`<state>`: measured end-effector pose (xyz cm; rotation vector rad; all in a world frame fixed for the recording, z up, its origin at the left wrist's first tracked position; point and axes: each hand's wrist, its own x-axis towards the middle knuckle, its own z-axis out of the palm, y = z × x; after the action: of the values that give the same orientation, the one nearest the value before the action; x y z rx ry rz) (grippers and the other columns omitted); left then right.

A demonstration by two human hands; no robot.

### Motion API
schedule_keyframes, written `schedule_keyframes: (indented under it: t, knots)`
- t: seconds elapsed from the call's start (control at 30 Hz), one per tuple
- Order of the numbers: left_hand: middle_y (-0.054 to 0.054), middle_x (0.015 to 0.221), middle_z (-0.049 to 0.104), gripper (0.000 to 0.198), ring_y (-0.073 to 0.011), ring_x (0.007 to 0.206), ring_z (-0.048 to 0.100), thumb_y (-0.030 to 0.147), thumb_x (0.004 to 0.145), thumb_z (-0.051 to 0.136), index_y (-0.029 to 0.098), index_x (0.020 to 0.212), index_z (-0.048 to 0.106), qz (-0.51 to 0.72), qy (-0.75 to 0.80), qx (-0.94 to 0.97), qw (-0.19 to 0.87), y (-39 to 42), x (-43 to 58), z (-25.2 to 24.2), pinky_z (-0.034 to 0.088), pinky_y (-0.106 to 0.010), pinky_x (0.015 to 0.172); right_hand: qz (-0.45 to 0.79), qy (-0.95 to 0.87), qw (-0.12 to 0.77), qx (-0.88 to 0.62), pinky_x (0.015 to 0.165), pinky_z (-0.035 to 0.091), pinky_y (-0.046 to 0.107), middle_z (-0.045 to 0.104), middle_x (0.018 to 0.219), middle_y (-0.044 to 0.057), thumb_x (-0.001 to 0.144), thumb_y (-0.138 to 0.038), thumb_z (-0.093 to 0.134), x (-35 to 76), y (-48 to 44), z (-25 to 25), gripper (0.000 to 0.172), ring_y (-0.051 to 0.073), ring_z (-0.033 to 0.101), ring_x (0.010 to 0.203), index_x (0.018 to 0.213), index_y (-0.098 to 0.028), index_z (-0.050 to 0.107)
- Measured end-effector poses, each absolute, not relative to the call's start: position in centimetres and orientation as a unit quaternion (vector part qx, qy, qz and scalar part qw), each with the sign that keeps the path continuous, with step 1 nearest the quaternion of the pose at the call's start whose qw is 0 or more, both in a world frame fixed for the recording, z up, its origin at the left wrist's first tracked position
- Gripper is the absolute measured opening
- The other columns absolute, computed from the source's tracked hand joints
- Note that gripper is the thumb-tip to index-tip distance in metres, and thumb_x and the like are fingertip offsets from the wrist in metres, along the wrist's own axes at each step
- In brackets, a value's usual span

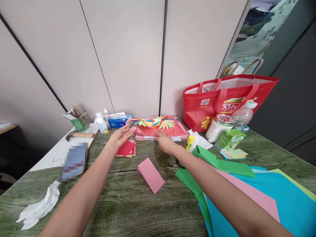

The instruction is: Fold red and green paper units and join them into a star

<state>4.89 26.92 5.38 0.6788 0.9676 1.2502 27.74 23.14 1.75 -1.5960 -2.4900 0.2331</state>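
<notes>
My left hand (122, 135) reaches to the back of the table with its fingers stretched out. Its fingertips are at the left end of a stack of red and pink paper in clear plastic (148, 134). My right hand (166, 142) is at the front edge of that stack, its fingers apart and partly blurred; whether they touch it I cannot tell. Two multicoloured folded-paper flowers, one on the left (143, 122) and one on the right (164, 122), lie on the stack. Small red paper squares (126, 148) sit below my left hand. A folded pink paper (151, 175) lies between my forearms.
A glue stick (190, 143) stands right of my right hand. Green paper (222, 164) and blue sheets (247, 194) spread under my right forearm. Farther right are a red bag (197, 110) and a white jar (217, 130). A hammer (82, 134) and crumpled tissue (40, 207) lie left.
</notes>
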Motion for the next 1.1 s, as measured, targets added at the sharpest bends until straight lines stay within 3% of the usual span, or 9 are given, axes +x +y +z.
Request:
schedule_keyframes:
  t: [0.17,0.4,0.53,0.7,0.83,0.93,1.03,1.1]
  knots:
    - [-0.016,0.109,0.062,0.048,-0.0183,0.090,0.064,-0.013,0.066,0.047,0.011,0.107,0.052,0.562,0.423,0.310,0.640,27.3,4.7,4.8,0.053,-0.026,0.073,0.077,-0.836,0.108,-0.533,0.095,0.030,0.050,0.042,0.134,0.012,0.069,0.004,0.041,27.9,23.7,1.5,0.049,0.030,0.033,0.125,0.111,-0.016,0.056]
    - [-0.012,0.086,0.068,0.042,-0.0165,0.077,0.066,-0.015,0.066,0.050,0.008,0.100,0.055,0.577,0.467,0.321,0.588,28.5,5.3,2.9,0.054,-0.028,0.073,0.081,-0.810,0.162,-0.558,0.088,0.036,0.036,0.056,0.109,0.015,0.074,0.001,0.039,27.6,23.4,0.2,0.035,0.022,0.050,0.102,0.104,-0.010,0.054]
    - [-0.010,0.085,0.065,0.036,-0.0150,0.074,0.065,-0.007,0.070,0.057,0.008,0.102,0.053,0.564,0.512,0.330,0.558,29.5,6.0,2.0,0.054,-0.027,0.070,0.076,-0.793,0.200,-0.571,0.091,0.033,0.037,0.055,0.111,0.014,0.078,-0.003,0.038,27.5,23.1,-0.5,0.035,0.022,0.047,0.107,0.108,-0.011,0.052]
    - [-0.009,0.110,0.056,0.031,-0.0194,0.091,0.058,0.028,0.084,0.052,0.014,0.112,0.051,0.515,0.585,0.364,0.511,30.3,6.5,1.4,0.050,-0.039,0.075,0.081,-0.784,0.222,-0.575,0.099,0.024,0.042,0.045,0.130,0.014,0.081,-0.007,0.040,27.3,23.1,-1.4,0.029,0.025,0.033,0.124,0.100,-0.015,0.060]
    - [-0.009,0.114,0.053,0.032,-0.0200,0.094,0.056,0.030,0.085,0.050,0.016,0.114,0.050,0.474,0.631,0.413,0.454,30.5,6.5,1.4,0.048,-0.041,0.078,0.087,-0.776,0.237,-0.578,0.102,0.018,0.046,0.044,0.132,0.012,0.083,-0.010,0.039,27.0,23.2,-2.1,0.029,0.024,0.029,0.128,0.101,-0.016,0.061]
    - [-0.008,0.096,0.061,0.029,-0.0195,0.083,0.060,0.029,0.079,0.059,0.012,0.102,0.057,0.456,0.663,0.443,0.396,30.6,6.4,1.6,0.049,-0.036,0.071,0.090,-0.769,0.248,-0.582,0.103,0.015,0.047,0.043,0.133,0.012,0.082,-0.009,0.040,26.6,23.2,-2.5,0.028,0.024,0.028,0.129,0.100,-0.016,0.061]
    - [-0.002,0.058,0.061,0.030,-0.0232,0.065,0.063,0.022,0.056,0.078,0.009,0.079,0.064,0.454,0.684,0.460,0.338,30.7,6.6,1.8,0.047,-0.030,0.058,0.092,-0.765,0.253,-0.584,0.104,0.014,0.048,0.042,0.134,0.013,0.081,-0.009,0.041,26.4,23.2,-2.7,0.028,0.025,0.027,0.129,0.099,-0.015,0.061]
    - [0.000,0.046,0.056,0.032,-0.0252,0.059,0.064,0.016,0.044,0.081,0.011,0.071,0.064,0.456,0.691,0.467,0.311,30.8,6.7,1.8,0.046,-0.029,0.054,0.093,-0.766,0.253,-0.583,0.104,0.013,0.048,0.042,0.134,0.013,0.081,-0.009,0.041,26.4,23.2,-2.6,0.028,0.025,0.027,0.129,0.099,-0.015,0.061]
